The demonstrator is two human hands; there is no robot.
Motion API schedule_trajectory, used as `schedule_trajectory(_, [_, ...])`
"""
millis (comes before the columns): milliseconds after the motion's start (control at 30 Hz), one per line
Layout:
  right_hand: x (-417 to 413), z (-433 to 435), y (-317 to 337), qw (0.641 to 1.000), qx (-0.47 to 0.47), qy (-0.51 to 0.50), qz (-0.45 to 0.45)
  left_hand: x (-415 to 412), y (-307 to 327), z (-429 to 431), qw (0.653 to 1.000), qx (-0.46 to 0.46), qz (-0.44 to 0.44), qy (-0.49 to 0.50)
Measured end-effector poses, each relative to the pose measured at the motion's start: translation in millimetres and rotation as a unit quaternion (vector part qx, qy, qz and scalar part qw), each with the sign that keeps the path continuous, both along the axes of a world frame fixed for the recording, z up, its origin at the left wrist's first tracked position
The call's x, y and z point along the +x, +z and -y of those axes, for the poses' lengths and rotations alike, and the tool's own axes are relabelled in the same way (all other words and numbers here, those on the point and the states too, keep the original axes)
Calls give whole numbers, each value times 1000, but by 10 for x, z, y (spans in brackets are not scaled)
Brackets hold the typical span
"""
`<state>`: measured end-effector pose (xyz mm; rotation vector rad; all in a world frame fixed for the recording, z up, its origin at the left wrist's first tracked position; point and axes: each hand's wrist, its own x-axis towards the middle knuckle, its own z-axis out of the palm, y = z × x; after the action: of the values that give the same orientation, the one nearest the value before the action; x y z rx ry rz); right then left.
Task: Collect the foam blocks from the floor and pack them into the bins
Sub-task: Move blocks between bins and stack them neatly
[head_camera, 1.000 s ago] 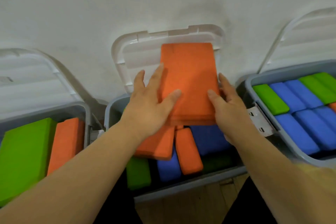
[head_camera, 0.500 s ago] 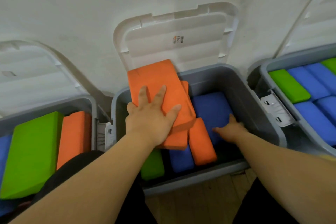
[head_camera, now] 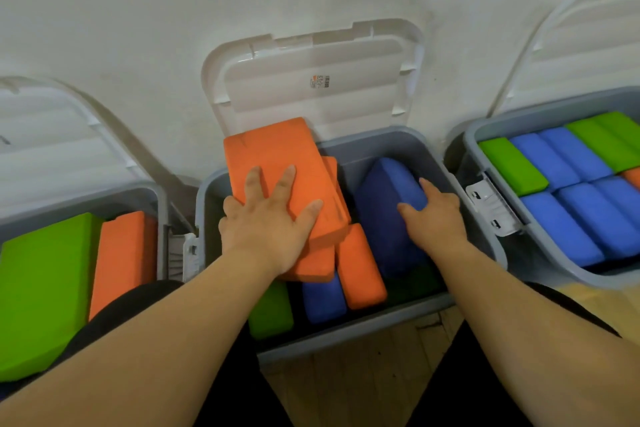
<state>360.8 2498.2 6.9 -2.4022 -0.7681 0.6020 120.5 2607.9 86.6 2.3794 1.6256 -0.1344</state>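
The person's left hand (head_camera: pixel 273 222) is lying flat, fingers spread and straight, on a large flat orange foam block (head_camera: pixel 277 163). That block is resting slantwise at the back left of the middle grey plastic bin (head_camera: pixel 346 343), with its far corner leaning up against the open white plastic lid (head_camera: pixel 318 97). A second orange foam slab (head_camera: pixel 311 263) is poking out from under it.

The right hand (head_camera: pixel 436 218) is working well apart from the left, thumb and fingers curling round the edge of a thick blue foam block (head_camera: pixel 388 204), which is standing tilted in the right half of the same bin. Nearer the front, a narrow orange foam block (head_camera: pixel 360 267), a smaller blue foam block (head_camera: pixel 323 298) and a small green foam block (head_camera: pixel 270 312) are lying side by side.

The left-hand grey bin (head_camera: pixel 161 211) is holding a big green foam slab (head_camera: pixel 38 288) beside an upright orange foam slab (head_camera: pixel 121 253). The right-hand grey bin (head_camera: pixel 478 135) is sitting packed with rows of blue foam blocks (head_camera: pixel 571 229) and green foam blocks (head_camera: pixel 509 166). All three bins are standing against a white wall (head_camera: pixel 138 10) on a wooden floor (head_camera: pixel 363 381).
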Motion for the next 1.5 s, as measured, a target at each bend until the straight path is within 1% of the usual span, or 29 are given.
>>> schedule_trajectory(100, [63, -1, 424, 987, 141, -5, 74, 21, 55, 7, 1000, -8, -22, -8])
schedule_trajectory(167, [32, 105, 679, 963, 261, -35, 61, 43, 89, -7, 999, -20, -33, -6])
schedule_trajectory(200, [0, 165, 773, 946, 319, -53, 27, 60, 109, -9, 999, -28, -23, 0])
schedule_trajectory(233, [-36, 213, 846, 928, 365, -74, -21, 86, 145, 9, 1000, -28, 10, 8])
schedule_trajectory(267, [-66, 225, 890, 908, 402, -93, -75, 120, 203, 32, 997, -11, 78, 14])
schedule_trajectory(300, [-85, 191, 920, 890, 423, -107, -134, 162, 290, 57, 984, 18, 175, 12])
schedule_trajectory(333, [-114, 124, 945, 875, 431, -110, -193, 205, 397, 82, 961, 46, 273, 1])
schedule_trajectory(367, [-153, 36, 949, 867, 426, -105, -237, 238, 515, 106, 938, 73, 338, -16])
schedule_trajectory(400, [-210, -60, 948, 862, 420, -88, -271, 262, 621, 120, 926, 102, 362, -37])
schedule_trajectory(433, [-281, -150, 963, 859, 411, -59, -300, 280, 715, 122, 925, 129, 351, -61])
schedule_trajectory(467, [-339, -236, 965, 863, 388, -35, -321, 292, 770, 112, 935, 151, 310, -83])
schedule_trajectory(533, [-409, -397, 937, 882, 313, -9, -352, 280, 758, 43, 968, 166, 146, -120])
schedule_trajectory(567, [-405, -445, 897, 891, 274, -10, -361, 258, 707, 8, 977, 152, 66, -132])
schedule_trajectory(600, [-338, -477, 793, 907, 240, -14, -346, 242, 652, -26, 981, 133, 16, -137])
schedule_trajectory(633, [-230, -504, 633, 930, 205, -7, -304, 238, 624, -59, 983, 121, -2, -137])
schedule_trajectory(700, [35, -486, 209, 979, 87, 31, -184, 276, 619, -90, 984, 109, -1, -140])
schedule_trajectory(733, [147, -433, -12, 988, 15, 53, -143, 295, 620, -86, 984, 107, -1, -142])
schedule_trajectory(767, [251, -375, -230, 988, -47, 66, -132, 313, 621, -77, 984, 110, -3, -143])
schedule_trajectory(800, [324, -315, -426, 982, -97, 69, -145, 323, 616, -67, 983, 112, -5, -142])
schedule_trajectory(900, [399, -156, -889, 961, -192, 66, -185, 294, 604, -50, 983, 123, -5, -134])
schedule_trajectory(933, [387, -126, -982, 957, -204, 67, -194, 288, 606, -49, 983, 124, -5, -132])
schedule_trajectory(1067, [341, -90, -1173, 946, -183, 34, -264, 309, 596, -57, 984, 125, -6, -127])
schedule_trajectory(1167, [406, -40, -1200, 937, -202, 35, -284, 278, 577, -75, 983, 137, 1, -124])
schedule_trajectory(1233, [451, 1, -1219, 934, -190, 40, -299, 229, 582, -94, 982, 140, 5, -123])
schedule_trajectory(1300, [503, 19, -1210, 939, -175, 48, -291, 188, 585, -124, 983, 135, 13, -122])
schedule_trajectory(1433, [441, -17, -937, 959, -135, 69, -241, 190, 585, -127, 984, 134, 17, -119])
schedule_trajectory(1500, [384, 5, -849, 958, -173, 103, -205, 212, 585, -103, 983, 136, 14, -122])
